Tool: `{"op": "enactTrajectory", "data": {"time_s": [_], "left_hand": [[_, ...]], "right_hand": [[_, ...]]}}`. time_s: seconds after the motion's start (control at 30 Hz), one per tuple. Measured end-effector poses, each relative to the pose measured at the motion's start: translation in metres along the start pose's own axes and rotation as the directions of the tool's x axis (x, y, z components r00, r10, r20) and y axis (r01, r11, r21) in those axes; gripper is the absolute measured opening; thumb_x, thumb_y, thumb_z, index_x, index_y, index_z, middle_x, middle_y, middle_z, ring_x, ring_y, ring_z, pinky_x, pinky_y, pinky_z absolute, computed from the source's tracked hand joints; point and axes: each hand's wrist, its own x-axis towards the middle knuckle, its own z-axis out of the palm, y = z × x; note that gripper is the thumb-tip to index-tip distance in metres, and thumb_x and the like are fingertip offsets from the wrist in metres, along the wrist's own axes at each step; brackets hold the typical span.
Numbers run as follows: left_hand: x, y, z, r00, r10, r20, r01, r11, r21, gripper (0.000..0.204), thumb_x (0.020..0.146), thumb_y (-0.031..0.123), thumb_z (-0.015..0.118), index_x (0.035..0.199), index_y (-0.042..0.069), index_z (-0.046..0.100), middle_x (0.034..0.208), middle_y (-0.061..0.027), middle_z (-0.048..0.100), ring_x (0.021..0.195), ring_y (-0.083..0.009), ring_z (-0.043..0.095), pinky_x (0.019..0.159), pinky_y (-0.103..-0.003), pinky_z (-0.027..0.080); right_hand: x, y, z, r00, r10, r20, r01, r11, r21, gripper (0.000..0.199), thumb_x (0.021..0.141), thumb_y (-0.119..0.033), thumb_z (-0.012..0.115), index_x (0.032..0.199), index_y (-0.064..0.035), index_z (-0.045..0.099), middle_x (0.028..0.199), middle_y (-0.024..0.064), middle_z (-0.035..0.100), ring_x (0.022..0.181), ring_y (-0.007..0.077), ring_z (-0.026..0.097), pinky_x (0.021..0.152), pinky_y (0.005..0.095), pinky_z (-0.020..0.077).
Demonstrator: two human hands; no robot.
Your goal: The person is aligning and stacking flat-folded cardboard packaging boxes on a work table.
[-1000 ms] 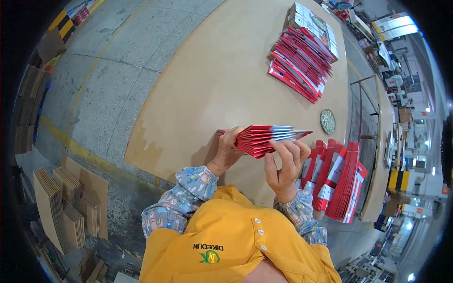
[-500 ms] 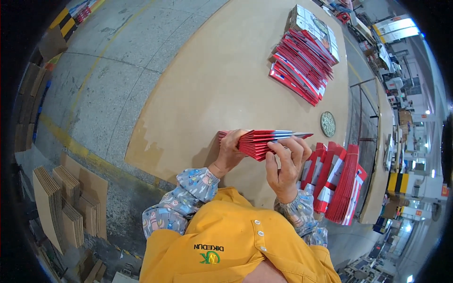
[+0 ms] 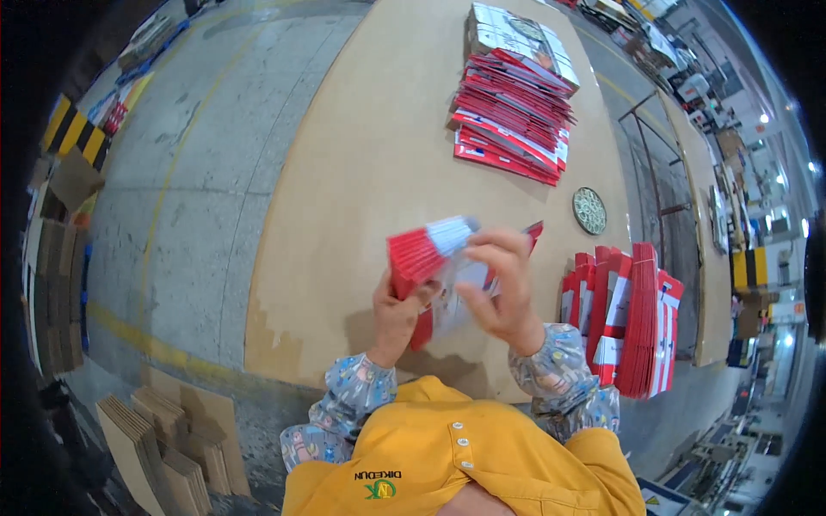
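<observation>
My left hand (image 3: pixel 397 322) is closed around a bundle of flat, folded red-and-white printed paper pieces (image 3: pixel 415 256), held tilted above the table with the layered edges fanned upward. To its right, my right hand (image 3: pixel 508 288) is raised with thumb and fingers apart, beside the bundle's pale, blurred side. Motion smears its fingertips, and a red tip (image 3: pixel 535 230) shows behind them. Close to my right forearm stand several similar red-and-white bundles (image 3: pixel 641 322) at the table's right edge.
A brown table (image 3: pixel 361 172) spreads before me. At its far side a loose pile of red folded pieces (image 3: pixel 512 116) lies against a printed white stack (image 3: pixel 525 39). A round patterned dish (image 3: pixel 589 211) sits right of centre. Cardboard sheets (image 3: pixel 163 439) stand lower left.
The bundle has turned from lying level to tilted upward, its fanned edges now at the left. My right hand has come off its edge and moved slightly left; the view has shifted.
</observation>
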Motion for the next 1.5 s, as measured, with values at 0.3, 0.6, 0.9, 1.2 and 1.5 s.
{"op": "enactTrajectory", "data": {"time_s": [0.3, 0.6, 0.9, 1.2, 1.5], "left_hand": [[0.118, -0.078, -0.101, 0.895, -0.388, -0.218, 0.382, 0.922, -0.071, 0.033, 0.079, 0.006, 0.070, 0.108, -0.005, 0.061, 0.095, -0.0110, 0.066, 0.081, -0.0206, 0.065, 0.072, -0.034, 0.054], [0.109, -0.085, -0.102, 0.848, -0.389, -0.359, 0.419, 0.908, 0.008, 0.032, 0.079, 0.008, 0.069, 0.107, -0.007, 0.062, 0.096, -0.0127, 0.067, 0.081, -0.0218, 0.066, 0.073, -0.034, 0.055], [0.121, -0.079, -0.093, 0.785, -0.418, -0.458, 0.508, 0.857, 0.087, 0.032, 0.076, 0.008, 0.072, 0.104, -0.006, 0.063, 0.093, -0.0130, 0.067, 0.078, -0.0221, 0.067, 0.071, -0.034, 0.055], [0.120, -0.087, -0.096, 0.843, -0.385, -0.375, 0.450, 0.887, 0.101, 0.034, 0.079, 0.011, 0.069, 0.106, -0.008, 0.061, 0.095, -0.0144, 0.067, 0.079, -0.0230, 0.067, 0.071, -0.035, 0.056], [0.108, -0.093, -0.102, 0.878, -0.335, -0.342, 0.385, 0.919, 0.086, 0.031, 0.081, 0.014, 0.072, 0.104, -0.005, 0.063, 0.092, -0.0091, 0.068, 0.077, -0.0158, 0.065, 0.068, -0.030, 0.053]], "right_hand": [[-0.025, 0.281, -0.018, 0.887, 0.430, -0.167, -0.457, 0.775, -0.437, 0.027, 0.077, -0.009, 0.067, 0.099, -0.0032, 0.054, 0.096, 0.0140, 0.055, 0.091, 0.0317, 0.054, 0.079, 0.0419, 0.0444], [-0.055, 0.440, -0.031, 0.864, 0.504, -0.004, -0.272, 0.460, -0.845, 0.053, 0.063, -0.013, 0.077, 0.108, -0.0078, 0.050, 0.107, 0.0112, 0.050, 0.100, 0.0306, 0.051, 0.084, 0.0436, 0.0423], [-0.052, 0.505, -0.055, 0.860, 0.477, 0.180, -0.181, 0.615, -0.767, 0.035, 0.075, -0.017, 0.071, 0.106, -0.0129, 0.054, 0.100, 0.0090, 0.054, 0.093, 0.0297, 0.054, 0.078, 0.0438, 0.0454], [0.005, 0.403, -0.061, 0.919, 0.364, 0.153, -0.124, 0.634, -0.764, 0.012, 0.086, -0.021, 0.060, 0.087, -0.0092, 0.058, 0.086, 0.0079, 0.056, 0.087, 0.0277, 0.057, 0.070, 0.0405, 0.0467], [-0.053, 0.151, -0.042, 0.781, 0.623, 0.045, -0.542, 0.711, -0.448, 0.032, 0.088, -0.010, 0.056, 0.120, -0.0038, 0.056, 0.105, 0.0168, 0.059, 0.092, 0.0358, 0.059, 0.073, 0.0439, 0.0494]]}}
